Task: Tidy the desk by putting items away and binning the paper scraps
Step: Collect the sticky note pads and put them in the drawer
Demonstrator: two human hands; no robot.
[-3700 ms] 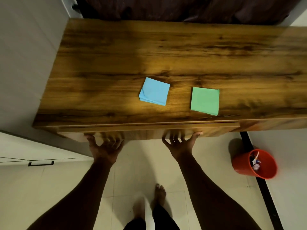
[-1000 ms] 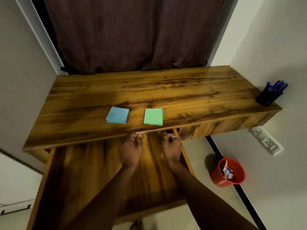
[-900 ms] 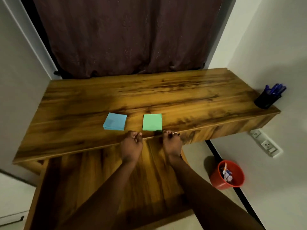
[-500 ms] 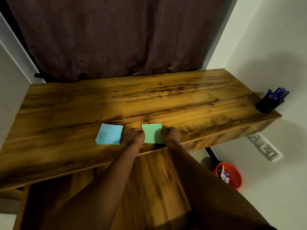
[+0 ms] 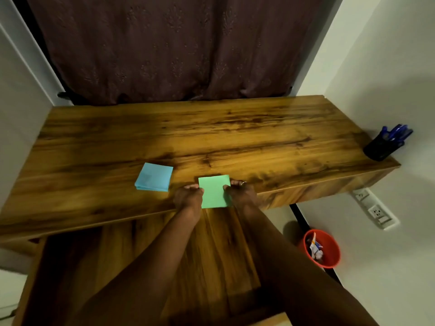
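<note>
Gripped the green sticky-note pad (image 5: 214, 191) from both sides: left hand (image 5: 188, 197) on its left edge, right hand (image 5: 240, 192) on its right edge, the fingers of each curled in against the paper. Wore a ring (image 5: 244, 183) on one finger of the right hand. Held the pad at the front edge of the wooden desk (image 5: 211, 137), with its near end reaching just past that edge and over the pulled-out drawer (image 5: 141, 255) below. Could not tell whether lifted clear of the wood or resting on it.

Saw the blue sticky-note pad (image 5: 154, 177) lying flat on the desk, near the left hand on its far left side and apart from the green one. Saw a black pen holder (image 5: 379, 148) at the desk's right end, close to the wall, with blue pens (image 5: 395, 132) standing in it. Saw a red bin (image 5: 334, 252) on the floor below that end of the desk, with paper scraps (image 5: 315, 249) inside. Faced a dark brown curtain (image 5: 164, 48) behind the desk. Noted white wall sockets (image 5: 374, 211) on the right-hand wall, lower than the desktop and above the bin.
</note>
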